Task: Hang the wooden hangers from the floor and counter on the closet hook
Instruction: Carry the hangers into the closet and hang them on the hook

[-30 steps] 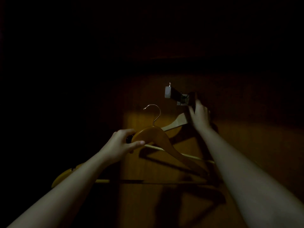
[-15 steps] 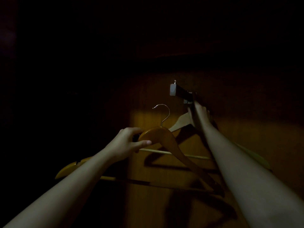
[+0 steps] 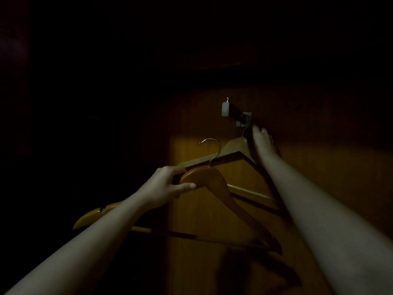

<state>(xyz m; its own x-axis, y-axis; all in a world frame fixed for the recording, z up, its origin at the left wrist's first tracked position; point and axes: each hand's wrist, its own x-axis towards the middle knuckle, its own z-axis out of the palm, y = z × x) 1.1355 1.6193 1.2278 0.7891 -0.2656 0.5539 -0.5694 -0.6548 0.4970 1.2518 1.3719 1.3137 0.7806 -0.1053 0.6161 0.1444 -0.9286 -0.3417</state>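
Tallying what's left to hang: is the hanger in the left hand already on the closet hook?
No, the left hand grips that hanger, its metal hook free below the closet hook.

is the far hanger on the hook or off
On: the far hanger has its wire loop over the hook by the wall.
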